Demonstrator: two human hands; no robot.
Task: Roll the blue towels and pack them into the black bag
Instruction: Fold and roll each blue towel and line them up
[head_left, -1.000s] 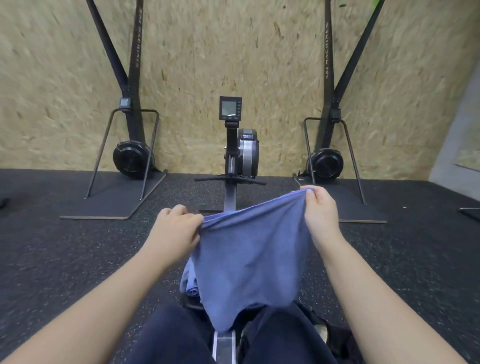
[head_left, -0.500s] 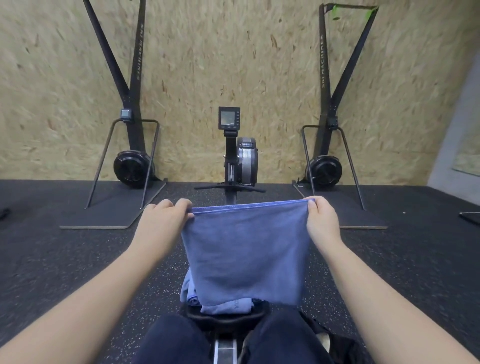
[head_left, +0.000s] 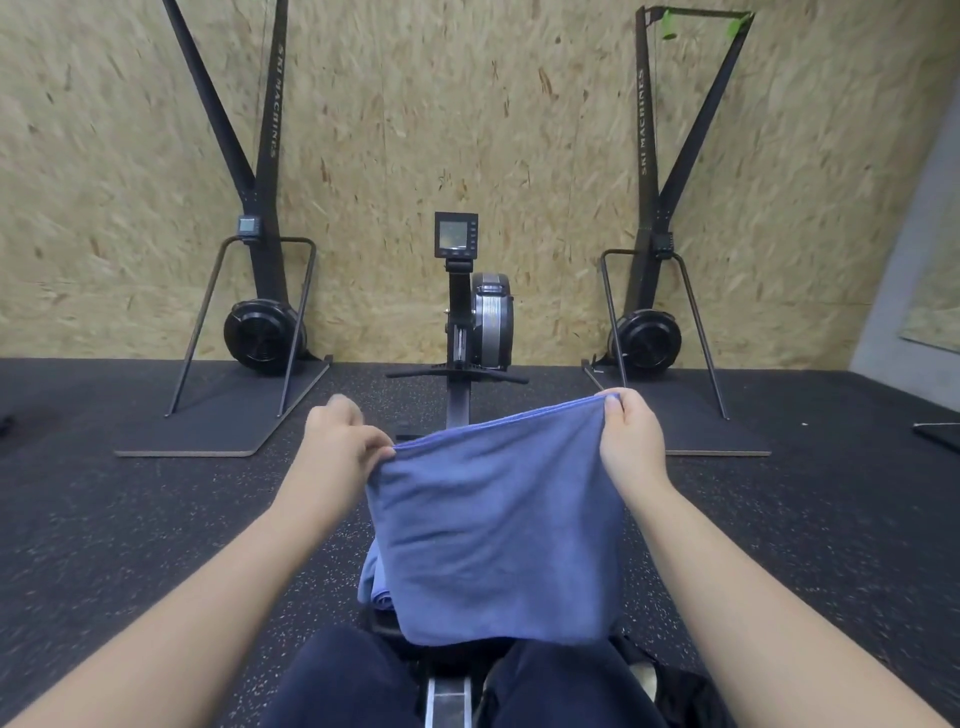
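The blue towel (head_left: 498, 525) hangs in the air in front of the person, folded over on itself, its top edge slanting up from left to right and its lower edge dangling just above the knees. The left hand (head_left: 340, 447) pinches the top left corner with curled fingers; it is blurred, so the exact finger hold is hard to read. The right hand (head_left: 631, 436) has its grip closed on the top right corner, thumb on the near face. Behind the held cloth, low and to the left, more blue towels (head_left: 375, 584) lie in a loose heap on what looks like the seat of the rowing machine (head_left: 480, 317). A dark shape at the near right, beside the right leg, may be the black bag (head_left: 680, 691), though too little of it shows to be sure.

Judging from this, the towel is being squared up before rolling, and none of the packing is visible as done. The risks lie in the hold: only two corners carry the cloth, so a slack pinch on the left could drop that corner and undo the fold. The uneven top edge could give a skewed, cone-shaped roll that packs badly. With no flat surface under it, a roll made in the air may loosen, and the hanging edge could brush the heap below and drag it onto the floor (head_left: 156, 519)
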